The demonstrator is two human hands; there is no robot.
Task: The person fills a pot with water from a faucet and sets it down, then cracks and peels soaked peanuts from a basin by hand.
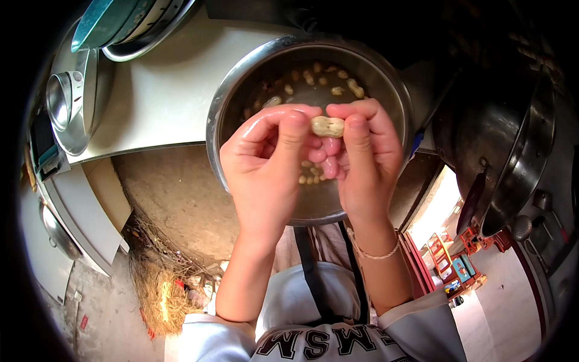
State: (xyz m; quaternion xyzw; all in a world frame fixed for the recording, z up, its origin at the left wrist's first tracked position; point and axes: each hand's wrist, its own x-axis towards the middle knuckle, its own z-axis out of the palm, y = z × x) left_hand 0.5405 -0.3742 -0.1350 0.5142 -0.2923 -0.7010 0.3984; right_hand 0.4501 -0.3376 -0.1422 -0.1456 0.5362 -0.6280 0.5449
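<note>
A pale, wet peanut in its shell [327, 126] is held level between both hands, above a large round metal basin [221, 114]. My left hand [268, 145] pinches one end of the peanut with thumb and forefinger. At the other end, my right hand [369, 142] grips it the same way, its remaining fingers curled near those of the left. Several more peanuts [355, 88] lie in the basin beyond the hands, and small pale ones [310, 175] show below the fingers.
Stacked bowls [136, 27] and metal ladles or cups [60, 102] stand on the pale counter [175, 78] at the left. A large dark wok [488, 133] is at the right. Dry straw [163, 295] lies on the floor at lower left.
</note>
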